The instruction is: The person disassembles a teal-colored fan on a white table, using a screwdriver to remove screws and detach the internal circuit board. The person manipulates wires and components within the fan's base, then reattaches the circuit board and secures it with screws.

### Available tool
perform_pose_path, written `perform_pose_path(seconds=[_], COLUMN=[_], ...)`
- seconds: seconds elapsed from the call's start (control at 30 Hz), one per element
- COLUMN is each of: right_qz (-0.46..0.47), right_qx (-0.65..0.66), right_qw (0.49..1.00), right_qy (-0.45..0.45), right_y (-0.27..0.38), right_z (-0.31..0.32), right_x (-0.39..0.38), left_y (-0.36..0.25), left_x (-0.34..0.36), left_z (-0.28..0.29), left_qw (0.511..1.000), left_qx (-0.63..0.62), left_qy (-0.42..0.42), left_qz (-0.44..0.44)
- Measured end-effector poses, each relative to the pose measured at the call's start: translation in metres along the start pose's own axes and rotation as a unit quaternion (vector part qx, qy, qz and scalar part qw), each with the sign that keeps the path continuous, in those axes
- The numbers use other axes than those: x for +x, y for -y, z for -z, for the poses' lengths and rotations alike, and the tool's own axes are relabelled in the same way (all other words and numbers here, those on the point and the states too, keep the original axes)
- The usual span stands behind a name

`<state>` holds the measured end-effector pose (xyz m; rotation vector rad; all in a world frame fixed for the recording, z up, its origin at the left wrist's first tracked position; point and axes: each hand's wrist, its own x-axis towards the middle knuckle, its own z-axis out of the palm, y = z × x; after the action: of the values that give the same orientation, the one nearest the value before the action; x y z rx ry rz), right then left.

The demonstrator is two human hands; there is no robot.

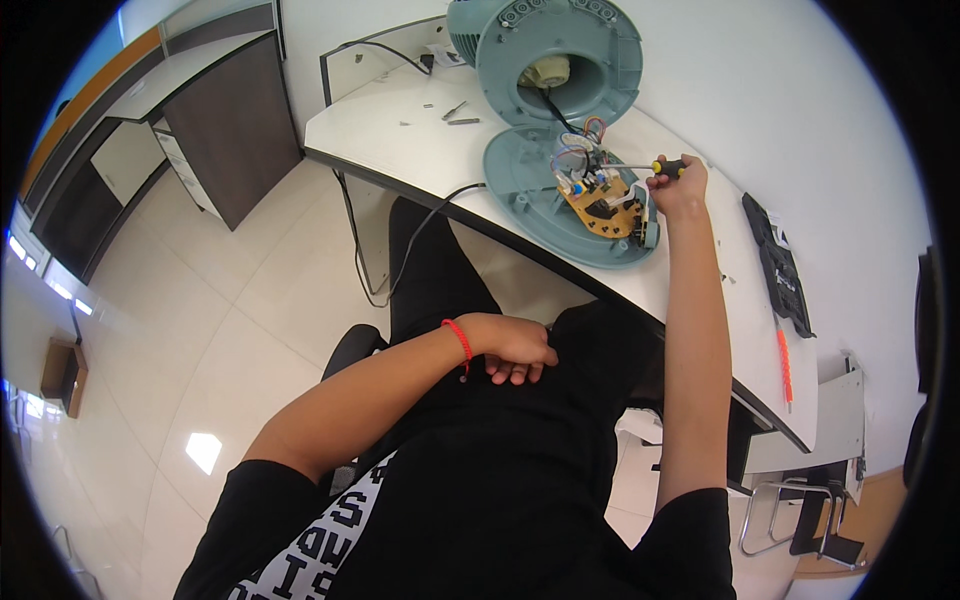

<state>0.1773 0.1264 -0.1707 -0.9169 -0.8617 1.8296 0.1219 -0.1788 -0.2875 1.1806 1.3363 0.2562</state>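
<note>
A screwdriver (pixel 668 168) with a black and yellow handle is gripped in my right hand (pixel 682 188). Its metal shaft points left, and the tip reaches the bundle of coloured wires (pixel 574 152) above a tan circuit board (pixel 603 207). The board sits inside a round grey-green base cover (pixel 525 195) lying on the table. Behind it stands the matching grey-green housing (pixel 500 65), tipped so that its round opening shows; a dark cable links the two. My left hand (pixel 517 345) rests on my lap, fingers loosely bent and slightly apart, holding nothing.
The white table (pixel 385 130) carries small metal bits (pixel 462 121) at the left. A black tool pouch (pixel 778 262) and an orange twisted stick (pixel 785 365) lie along its right side. A black power cord (pixel 408 262) hangs over the front edge.
</note>
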Motion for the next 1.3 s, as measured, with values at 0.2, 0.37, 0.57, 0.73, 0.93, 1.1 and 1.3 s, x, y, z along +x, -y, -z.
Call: perform_pose_path(seconds=[0.2, 0.37, 0.57, 0.73, 0.93, 1.1, 1.3], right_qz=[-0.007, -0.003, 0.007, 0.009, 0.008, 0.010, 0.009], right_qx=[-0.001, 0.000, -0.004, -0.013, -0.009, -0.007, -0.008], right_qw=[1.000, 1.000, 1.000, 1.000, 1.000, 1.000, 1.000], right_qy=[0.006, 0.005, -0.002, -0.003, -0.001, 0.001, -0.001], right_y=[-0.002, 0.000, 0.000, -0.001, -0.001, 0.000, 0.000], right_z=[-0.002, 0.001, 0.001, -0.002, -0.002, -0.002, -0.002], right_x=[0.000, 0.001, -0.003, -0.004, -0.006, -0.004, -0.006], left_y=[0.003, 0.002, 0.002, 0.003, 0.004, 0.004, 0.003], left_x=[0.003, 0.002, 0.004, 0.005, 0.005, 0.006, 0.005], left_z=[0.000, -0.001, -0.001, -0.001, -0.001, -0.001, -0.001], left_qw=[1.000, 1.000, 1.000, 1.000, 1.000, 1.000, 1.000], left_qx=[-0.005, -0.005, 0.003, -0.001, -0.004, -0.002, -0.002], left_qy=[-0.001, 0.001, -0.003, -0.002, -0.001, -0.002, -0.001], left_qz=[-0.001, -0.006, -0.008, -0.008, -0.006, -0.005, -0.001])
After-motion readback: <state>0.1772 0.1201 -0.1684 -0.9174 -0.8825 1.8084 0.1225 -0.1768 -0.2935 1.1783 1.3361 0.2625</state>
